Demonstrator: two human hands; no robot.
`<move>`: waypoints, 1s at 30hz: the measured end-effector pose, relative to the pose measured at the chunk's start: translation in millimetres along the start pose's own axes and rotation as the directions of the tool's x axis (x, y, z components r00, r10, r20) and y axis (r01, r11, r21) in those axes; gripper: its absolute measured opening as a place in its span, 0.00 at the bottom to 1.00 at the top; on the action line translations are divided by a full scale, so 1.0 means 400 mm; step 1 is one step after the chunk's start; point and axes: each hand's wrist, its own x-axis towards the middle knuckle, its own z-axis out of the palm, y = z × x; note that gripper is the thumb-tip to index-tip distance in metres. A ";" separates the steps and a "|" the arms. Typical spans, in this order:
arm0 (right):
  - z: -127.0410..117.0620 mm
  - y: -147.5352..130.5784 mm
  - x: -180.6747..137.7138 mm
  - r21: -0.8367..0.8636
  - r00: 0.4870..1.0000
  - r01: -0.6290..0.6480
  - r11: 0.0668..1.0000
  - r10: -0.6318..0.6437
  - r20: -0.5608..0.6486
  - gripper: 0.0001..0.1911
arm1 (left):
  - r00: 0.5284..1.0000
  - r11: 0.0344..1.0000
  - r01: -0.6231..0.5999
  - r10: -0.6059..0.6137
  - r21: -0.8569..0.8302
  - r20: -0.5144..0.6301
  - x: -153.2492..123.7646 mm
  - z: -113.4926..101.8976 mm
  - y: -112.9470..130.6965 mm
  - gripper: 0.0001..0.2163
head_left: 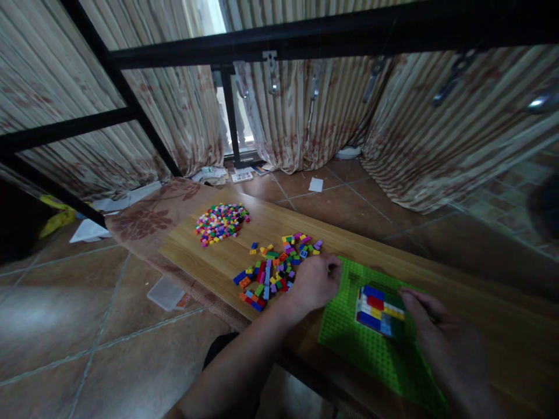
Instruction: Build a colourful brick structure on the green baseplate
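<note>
A green studded baseplate (349, 334) lies on a wooden board (218, 256). On it sits a small block of blue, red, yellow and white bricks (378, 308). My right hand (430, 326) rests on the plate's right side, fingers stretched toward that block and touching its edge. At the plate's left edge my left hand (317, 282) is curled closed beside a loose scatter of coloured bricks (273, 270); what it pinches is hidden. A second heap of tiny coloured bricks (222, 222) lies farther back on the board.
The board rests on a floral cloth (148, 221) over a tiled floor (87, 337). A clear plastic lid (166, 293) and papers (89, 231) lie on the floor. Black metal bars (131, 105) cross above; striped curtains (305, 116) hang behind.
</note>
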 end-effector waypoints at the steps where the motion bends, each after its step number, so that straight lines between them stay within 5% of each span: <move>1: -0.001 -0.001 -0.002 0.009 1.000 0.010 1.000 -0.010 -0.022 0.24 | 1.000 0.999 -0.008 0.008 0.046 0.008 0.000 -0.024 -0.011 0.11; 8: 0.003 -0.004 -0.010 0.130 0.996 0.049 0.990 -0.039 -0.076 0.19 | 0.991 0.940 0.066 -0.100 0.335 0.087 -0.022 -0.141 -0.073 0.06; 22: 0.008 0.007 -0.006 0.220 0.987 0.141 0.965 -0.119 -0.107 0.20 | 0.982 0.786 0.065 -0.161 0.615 0.101 -0.032 -0.096 -0.046 0.07; 26: 0.008 0.006 -0.005 0.228 0.987 0.140 0.964 -0.118 -0.108 0.20 | 0.998 0.905 0.025 -0.050 0.426 0.049 -0.023 -0.073 -0.039 0.08; 30: 0.010 0.004 -0.007 0.252 0.982 0.175 0.952 -0.151 -0.113 0.19 | 0.997 0.989 0.014 -0.003 -0.144 0.075 -0.019 -0.016 -0.007 0.08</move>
